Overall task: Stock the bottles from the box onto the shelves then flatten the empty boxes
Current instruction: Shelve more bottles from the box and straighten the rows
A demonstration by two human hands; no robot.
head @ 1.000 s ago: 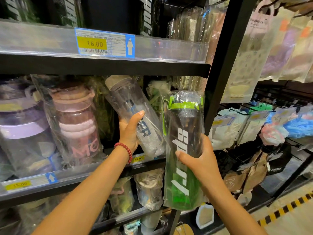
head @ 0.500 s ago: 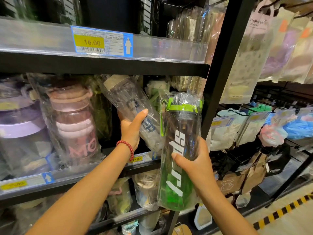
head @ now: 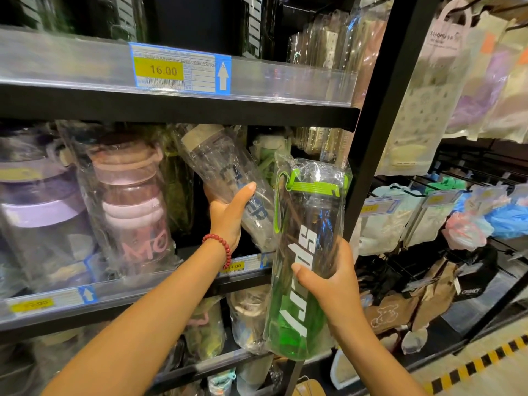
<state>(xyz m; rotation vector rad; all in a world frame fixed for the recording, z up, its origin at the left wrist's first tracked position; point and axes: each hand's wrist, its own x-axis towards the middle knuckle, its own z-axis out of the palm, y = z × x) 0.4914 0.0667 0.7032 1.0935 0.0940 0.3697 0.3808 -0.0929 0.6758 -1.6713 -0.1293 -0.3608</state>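
Observation:
My right hand (head: 333, 284) grips a green sport bottle (head: 308, 252) wrapped in clear plastic, upright in front of the middle shelf (head: 160, 284), just left of the black upright post (head: 371, 155). My left hand (head: 228, 212), with a red bead bracelet on its wrist, holds a clear bottle with a beige cap (head: 225, 178), tilted to the left on that shelf. A pink wrapped bottle (head: 134, 207) and a purple one (head: 43, 224) stand further left. No box is in view.
The upper shelf (head: 257, 81) carries a 16.00 price tag and dark bottles. More wrapped bottles fill the lower shelf (head: 245, 324). Hanging bags and packets (head: 471, 224) fill the rack to the right. A yellow-black floor stripe (head: 480, 364) runs at bottom right.
My left hand has tipped the clear bottle further left and back into the shelf. My right hand has brought the green bottle slightly left, closer to the shelf front.

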